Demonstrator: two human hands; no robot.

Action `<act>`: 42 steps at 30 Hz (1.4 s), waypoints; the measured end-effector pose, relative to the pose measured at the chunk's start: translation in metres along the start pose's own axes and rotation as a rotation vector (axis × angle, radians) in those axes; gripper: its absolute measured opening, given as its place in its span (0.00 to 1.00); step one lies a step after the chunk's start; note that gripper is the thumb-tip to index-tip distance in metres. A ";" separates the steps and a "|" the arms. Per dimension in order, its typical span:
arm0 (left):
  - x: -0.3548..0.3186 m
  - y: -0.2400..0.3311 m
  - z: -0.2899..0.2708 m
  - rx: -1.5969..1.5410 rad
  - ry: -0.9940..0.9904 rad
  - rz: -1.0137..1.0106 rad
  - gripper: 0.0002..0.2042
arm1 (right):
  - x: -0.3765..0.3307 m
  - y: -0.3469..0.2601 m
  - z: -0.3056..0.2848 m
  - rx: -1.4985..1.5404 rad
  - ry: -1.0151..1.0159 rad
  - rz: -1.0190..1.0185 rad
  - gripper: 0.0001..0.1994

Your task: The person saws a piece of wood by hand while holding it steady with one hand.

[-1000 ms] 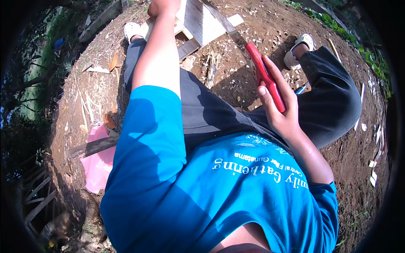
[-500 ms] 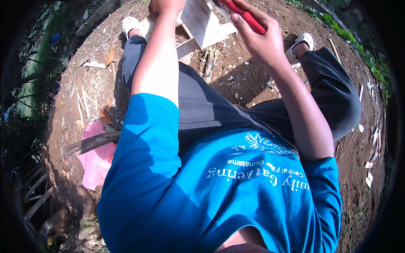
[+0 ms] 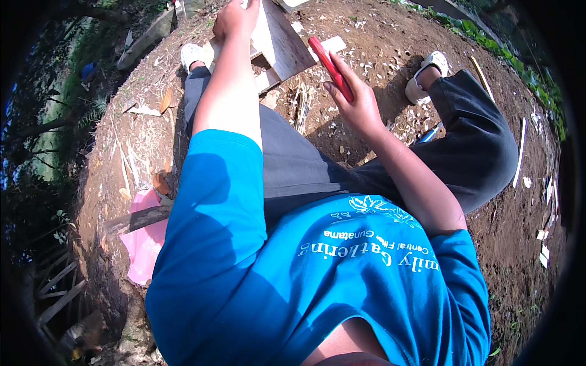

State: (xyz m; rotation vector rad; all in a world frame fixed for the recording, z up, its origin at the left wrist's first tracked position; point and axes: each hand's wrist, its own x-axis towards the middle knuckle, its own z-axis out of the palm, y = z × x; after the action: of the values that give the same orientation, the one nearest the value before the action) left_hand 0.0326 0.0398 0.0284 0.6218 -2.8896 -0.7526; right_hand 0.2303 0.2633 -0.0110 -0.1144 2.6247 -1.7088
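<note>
A wooden box (image 3: pixel 285 46) made of boards stands on the ground between my feet, near the top edge, with a shaded face toward the right. My left hand (image 3: pixel 234 21) is closed at its upper left side, with the fingertips partly cut off by the picture's edge. To the right of the box, my right hand (image 3: pixel 360 107) is wrapped round the red handle (image 3: pixel 332 70) of a tool. The handle points up and to the left, apart from the box. I cannot make out a blade on it.
Wood chips and pale scraps (image 3: pixel 334 44) lie over the brown soil. By my right leg is a blue stick-like thing (image 3: pixel 431 132). A pink plastic bag (image 3: pixel 146 244) lies at the left under a piece of wood (image 3: pixel 137 219). Green plants (image 3: pixel 488 41) line the upper right.
My right hand has drawn the red-handled tool down and away from the box. The toothed outline seen across the board before is gone. My left hand stays at the box.
</note>
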 end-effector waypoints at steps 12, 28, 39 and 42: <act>-0.008 0.001 0.003 -0.033 -0.013 0.333 0.28 | 0.048 -0.099 -0.039 -0.154 0.110 -0.183 0.22; -0.021 -0.004 0.009 0.001 -0.051 0.352 0.27 | 0.053 -0.189 -0.039 0.153 0.024 0.081 0.13; 0.011 -0.017 0.004 -0.093 0.098 0.224 0.29 | -0.090 -0.076 -0.038 0.070 0.005 -0.132 0.29; -0.004 -0.005 -0.008 -0.080 -0.019 0.172 0.28 | -0.108 -0.103 -0.070 0.049 -0.001 -0.067 0.28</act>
State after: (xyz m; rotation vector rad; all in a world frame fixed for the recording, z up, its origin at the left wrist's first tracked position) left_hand 0.0395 0.0336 0.0328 0.3536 -2.8663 -0.8483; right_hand 0.3407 0.2928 0.1081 -0.2056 2.6051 -1.7911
